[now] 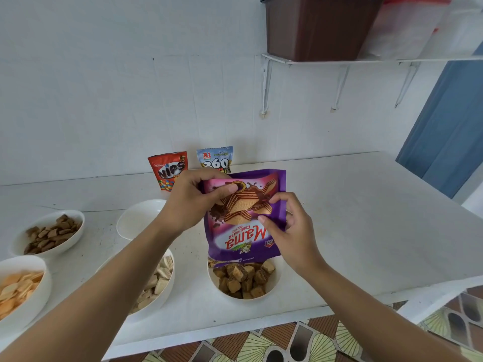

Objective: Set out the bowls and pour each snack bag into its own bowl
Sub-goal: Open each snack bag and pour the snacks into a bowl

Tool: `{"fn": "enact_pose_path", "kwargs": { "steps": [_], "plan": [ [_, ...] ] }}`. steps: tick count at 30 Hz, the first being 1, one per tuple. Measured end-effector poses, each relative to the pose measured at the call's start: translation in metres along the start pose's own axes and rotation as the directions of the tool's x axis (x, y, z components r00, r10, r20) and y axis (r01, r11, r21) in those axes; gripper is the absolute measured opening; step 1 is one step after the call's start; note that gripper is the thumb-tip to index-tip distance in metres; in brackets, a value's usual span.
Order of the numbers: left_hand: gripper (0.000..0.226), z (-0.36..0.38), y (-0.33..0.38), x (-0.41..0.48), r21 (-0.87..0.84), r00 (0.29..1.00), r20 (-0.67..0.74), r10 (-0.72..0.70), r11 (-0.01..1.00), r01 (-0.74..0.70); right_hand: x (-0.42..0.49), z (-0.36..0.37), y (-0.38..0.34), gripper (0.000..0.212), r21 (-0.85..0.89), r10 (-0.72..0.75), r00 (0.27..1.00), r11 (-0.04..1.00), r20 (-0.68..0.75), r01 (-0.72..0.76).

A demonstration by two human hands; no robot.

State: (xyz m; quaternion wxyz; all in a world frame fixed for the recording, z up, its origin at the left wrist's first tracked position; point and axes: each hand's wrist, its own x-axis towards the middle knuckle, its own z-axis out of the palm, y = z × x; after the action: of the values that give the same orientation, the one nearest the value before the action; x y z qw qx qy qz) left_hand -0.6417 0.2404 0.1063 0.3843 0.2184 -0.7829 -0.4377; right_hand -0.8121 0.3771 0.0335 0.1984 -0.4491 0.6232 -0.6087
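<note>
A purple wafer bag (pixel 240 239) hangs upside down, its mouth over a white bowl (pixel 275 282) of brown wafer cubes. My left hand (pixel 193 202) pinches the bag's upper left corner. My right hand (pixel 290 226) pinches its right edge. To the left stand a bowl of pale wafers (pixel 167 288), an empty bowl (pixel 136 220), a bowl of dark brown pieces (pixel 74 236) and a bowl of orange chips (pixel 39 296). A red Nips bag (pixel 166 171) and a blue 360 bag (pixel 215 158) stand upright by the wall.
All bowls sit on a white counter (pixel 366 226) against a white wall. A wall shelf (pixel 339 60) up right carries a brown bin (pixel 316 27) and clear containers. Patterned floor tiles (pixel 300 340) show below the counter's front edge.
</note>
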Motion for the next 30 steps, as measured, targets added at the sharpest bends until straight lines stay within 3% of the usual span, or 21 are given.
{"fn": "enact_pose_path", "kwargs": {
  "steps": [6,9,12,14,19,23,28,30],
  "plan": [
    [0.019,0.005,-0.002,-0.01,-0.001,0.996,-0.088,0.03,1.0,-0.03,-0.003,0.003,0.001,0.038,0.019,-0.005,1.0,1.0,0.019,0.004],
    [0.039,0.006,0.008,-0.01,-0.053,0.991,-0.125,-0.042,0.998,0.036,0.003,0.003,-0.011,0.039,0.077,-0.053,0.999,0.996,0.006,0.052],
    [0.067,0.01,0.015,-0.013,-0.228,0.994,-0.074,-0.078,0.972,0.059,0.01,0.003,-0.015,0.035,0.118,-0.055,0.997,0.991,-0.046,0.06],
    [0.075,0.011,0.009,-0.018,-0.24,0.99,-0.017,-0.143,0.961,0.134,0.011,0.004,-0.011,0.035,0.126,-0.024,0.995,0.991,-0.094,0.035],
    [0.065,0.011,-0.029,-0.042,-0.048,0.933,0.13,-0.337,0.937,0.345,0.008,-0.001,0.002,0.029,0.145,0.026,0.986,0.989,-0.162,-0.002],
    [0.062,0.007,-0.038,-0.049,0.093,0.936,0.072,-0.345,0.937,0.338,0.009,-0.001,-0.002,0.029,0.128,0.012,0.991,0.992,-0.134,0.005],
    [0.058,0.002,-0.032,-0.049,0.065,0.953,0.016,-0.304,0.951,0.302,0.014,0.002,-0.009,0.032,0.141,-0.025,0.988,0.989,-0.151,0.047],
    [0.059,0.002,-0.029,-0.051,-0.047,0.952,0.024,-0.304,0.951,0.305,0.013,0.004,-0.008,0.032,0.158,-0.026,0.988,0.986,-0.151,0.051]
  ]
}}
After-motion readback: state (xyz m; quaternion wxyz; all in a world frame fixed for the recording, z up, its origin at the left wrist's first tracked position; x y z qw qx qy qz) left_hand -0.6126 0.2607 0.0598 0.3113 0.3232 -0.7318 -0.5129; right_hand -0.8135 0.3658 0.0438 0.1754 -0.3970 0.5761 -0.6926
